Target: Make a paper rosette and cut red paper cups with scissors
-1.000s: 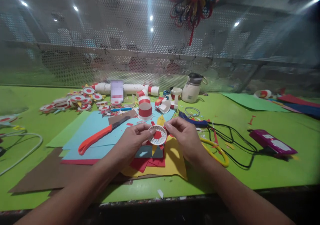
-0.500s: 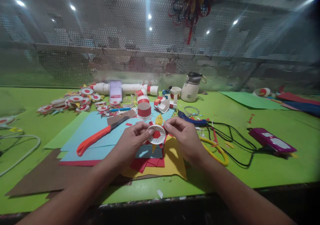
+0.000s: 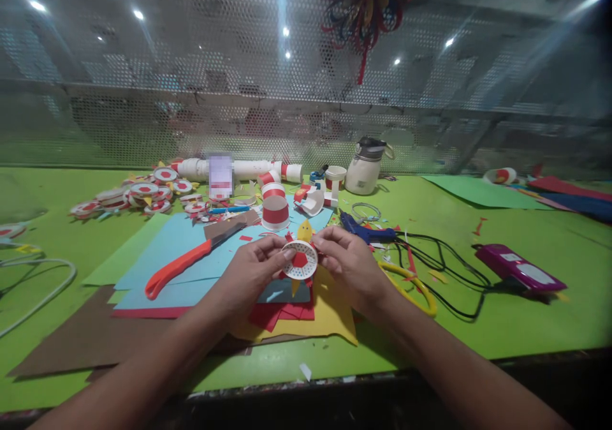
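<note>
A small paper turtle (image 3: 300,261) is held up between my two hands, over the stacked craft paper. Its round white shell carries a red centre and dots, with a yellow head at the top and a yellow tail below. My left hand (image 3: 255,270) pinches the shell's left rim between thumb and fingers. On the other side, my right hand (image 3: 354,264) has its thumb and fingertips closed on the turtle's upper right, by a red leg. Under my hands lie light blue sheets (image 3: 191,264), a yellow sheet (image 3: 335,302) and red scraps.
An orange-handled knife (image 3: 179,267) lies left on the paper. Finished turtles (image 3: 143,191) are heaped at the back left. Red-and-white paper cups (image 3: 275,212) and a bottle (image 3: 366,168) stand behind. To the right are a blue glue gun (image 3: 368,231), black cable and a purple device (image 3: 519,269).
My right fingers have shifted slightly at the turtle's right edge, their lower fingers now curled closer to the shell. The left hand keeps its pinch; the view has barely moved.
</note>
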`<state>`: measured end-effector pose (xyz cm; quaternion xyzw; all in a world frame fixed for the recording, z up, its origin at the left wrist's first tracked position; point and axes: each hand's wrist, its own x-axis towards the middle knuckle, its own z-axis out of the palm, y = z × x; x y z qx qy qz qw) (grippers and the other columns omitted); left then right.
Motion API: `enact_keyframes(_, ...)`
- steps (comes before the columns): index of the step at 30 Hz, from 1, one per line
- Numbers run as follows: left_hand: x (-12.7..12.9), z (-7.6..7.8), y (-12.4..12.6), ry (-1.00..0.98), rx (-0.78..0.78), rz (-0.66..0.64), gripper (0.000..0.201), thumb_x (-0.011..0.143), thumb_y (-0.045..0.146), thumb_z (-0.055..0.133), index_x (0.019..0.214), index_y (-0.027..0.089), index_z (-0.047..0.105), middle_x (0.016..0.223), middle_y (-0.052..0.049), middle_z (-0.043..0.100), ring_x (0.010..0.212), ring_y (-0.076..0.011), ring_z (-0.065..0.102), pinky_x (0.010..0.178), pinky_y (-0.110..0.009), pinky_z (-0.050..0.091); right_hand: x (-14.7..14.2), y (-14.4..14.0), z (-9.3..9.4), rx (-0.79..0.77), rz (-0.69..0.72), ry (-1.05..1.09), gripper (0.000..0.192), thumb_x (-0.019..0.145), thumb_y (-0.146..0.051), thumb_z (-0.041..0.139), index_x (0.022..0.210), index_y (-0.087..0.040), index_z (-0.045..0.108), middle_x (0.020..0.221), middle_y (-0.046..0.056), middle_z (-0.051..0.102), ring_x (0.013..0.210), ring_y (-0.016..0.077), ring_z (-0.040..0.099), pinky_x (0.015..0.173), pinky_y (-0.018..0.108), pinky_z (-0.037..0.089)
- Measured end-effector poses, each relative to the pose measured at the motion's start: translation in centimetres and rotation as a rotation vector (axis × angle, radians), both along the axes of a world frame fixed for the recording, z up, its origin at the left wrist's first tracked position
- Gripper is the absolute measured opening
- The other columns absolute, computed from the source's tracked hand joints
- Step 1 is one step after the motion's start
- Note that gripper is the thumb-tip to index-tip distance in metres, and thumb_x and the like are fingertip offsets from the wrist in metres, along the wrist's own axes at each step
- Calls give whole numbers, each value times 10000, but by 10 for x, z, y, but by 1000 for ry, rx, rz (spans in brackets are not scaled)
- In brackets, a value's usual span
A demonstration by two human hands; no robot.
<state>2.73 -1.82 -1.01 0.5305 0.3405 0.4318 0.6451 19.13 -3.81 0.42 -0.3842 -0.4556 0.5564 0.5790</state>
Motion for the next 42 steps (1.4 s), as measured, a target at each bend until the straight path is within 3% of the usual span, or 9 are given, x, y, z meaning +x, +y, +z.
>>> enact_keyframes(4, 1, 1, 0, -70, -46, -21, 180, 734, 299, 693, 844, 163, 654, 806, -25, 630, 716, -126, 557, 721, -269, 447, -2, -2, 0, -36, 28, 79, 191, 682, -279, 720, 683, -151, 578, 617, -33, 534, 563, 80, 446, 551, 218, 341)
enact_keyframes(12, 3, 5, -2, -137, -87, -53, 176, 724, 278, 703, 820, 143, 646, 802, -44, 669, 740, -149, 597, 733, -283, 461, -5, 0, -2, -75, 27, 169, 209, 651, -240, 740, 773, -168, 587, 706, -13, 591, 630, 110, 525, 614, 246, 396)
enact_keyframes(19, 4, 4, -1, -102, -51, 9, 180, 716, 285, 703, 817, 152, 635, 744, -25, 642, 686, -138, 571, 696, -287, 446, -3, -1, 4, -65, 2, 202, 246, 719, -308, 695, 907, -178, 603, 709, -10, 594, 624, 108, 522, 582, 224, 405)
enact_keyframes(24, 3, 4, -1, -101, -42, 51, 182, 723, 275, 699, 831, 149, 624, 791, -29, 635, 707, -128, 569, 683, -269, 445, -5, -2, -1, -30, 10, 99, 228, 766, -364, 658, 901, -186, 615, 734, -4, 589, 686, 134, 541, 633, 259, 433)
enact_keyframes(33, 1, 10, -4, -214, -110, -39, 142, 740, 241, 682, 819, 147, 609, 770, -18, 619, 707, -128, 583, 712, -281, 486, -4, -1, -12, 57, 34, -117, 205, 758, -371, 673, 785, -169, 659, 715, 8, 611, 642, 127, 519, 638, 282, 414)
enact_keyframes(37, -2, 16, -4, -181, -136, -15, 201, 779, 337, 634, 829, 143, 621, 783, -42, 632, 696, -133, 574, 638, -244, 476, -4, -1, -13, 59, 48, -177, 223, 755, -395, 673, 802, -177, 677, 734, 20, 632, 633, 131, 525, 637, 297, 418)
enact_keyframes(42, -4, 13, -2, -166, -114, -29, 188, 773, 318, 640, 716, 145, 591, 656, 18, 549, 560, -69, 480, 534, -179, 404, -4, -2, -14, 65, 62, -240, 259, 752, -423, 668, 804, -169, 669, 725, 16, 630, 630, 132, 527, 633, 304, 421)
